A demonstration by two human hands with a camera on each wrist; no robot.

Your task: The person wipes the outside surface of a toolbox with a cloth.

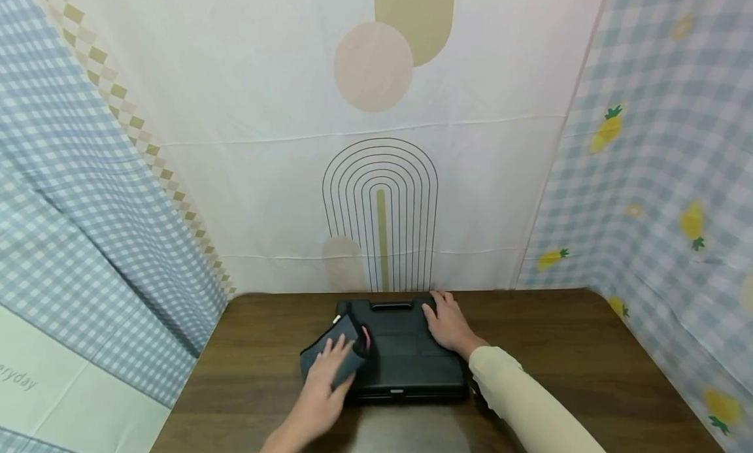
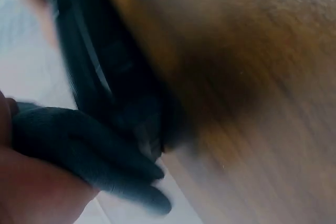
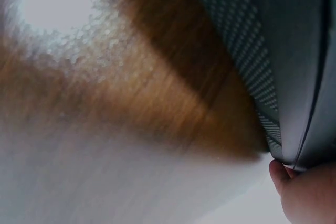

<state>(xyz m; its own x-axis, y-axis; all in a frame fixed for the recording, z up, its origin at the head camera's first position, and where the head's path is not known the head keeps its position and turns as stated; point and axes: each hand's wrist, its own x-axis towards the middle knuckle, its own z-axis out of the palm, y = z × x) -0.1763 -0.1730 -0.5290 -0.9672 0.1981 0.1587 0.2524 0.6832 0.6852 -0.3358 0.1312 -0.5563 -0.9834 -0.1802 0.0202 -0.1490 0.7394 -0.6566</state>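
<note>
A black case (image 1: 406,358) with a handle lies flat on the wooden table. Over its left side, a dark grey cloth pouch (image 1: 320,355) with a bit of pink at its opening sits tilted. My left hand (image 1: 320,387) holds the pouch, fingers spread across its top and thumb at the near side. The left wrist view, partly blurred, has the dark cloth (image 2: 89,150) against my hand (image 2: 37,187). My right hand (image 1: 450,325) rests at the case's far right corner. In the right wrist view, fingers of that hand (image 3: 307,195) touch the case's edge (image 3: 299,77).
The wooden table (image 1: 253,374) has rounded far corners. A white patterned cloth (image 1: 265,198) hangs behind it, with blue checked cloth (image 1: 647,178) at the right and more checked cloth (image 1: 100,146) at the left. Something dark lies under my right forearm, beside the case.
</note>
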